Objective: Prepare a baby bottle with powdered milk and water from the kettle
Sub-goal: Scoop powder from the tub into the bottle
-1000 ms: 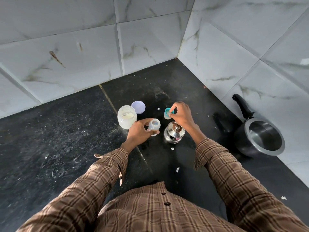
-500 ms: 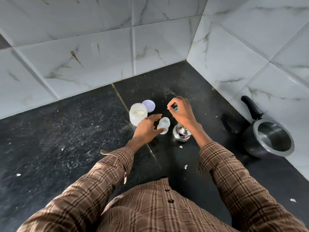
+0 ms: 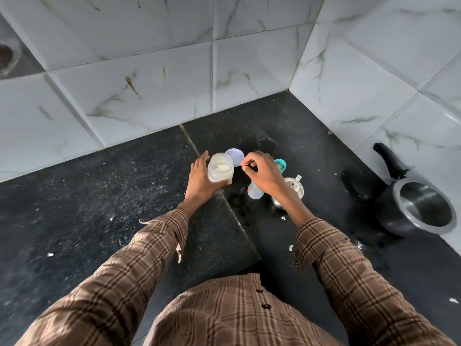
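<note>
On the black stone counter (image 3: 124,196): one clear powder jar (image 3: 220,168) gripped by left hand (image 3: 200,182), one baby bottle (image 3: 255,192) half-hidden under right hand (image 3: 264,174), whose fingers pinch something too small to make out.

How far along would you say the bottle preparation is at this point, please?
Early. Done: the powder jar is open, its lid lying behind it, and the bottle stands uncapped with its teal cap set aside. In hand: the left hand grips the jar; the right hand pinches above it. Left: powder, water from the kettle, capping.
</note>
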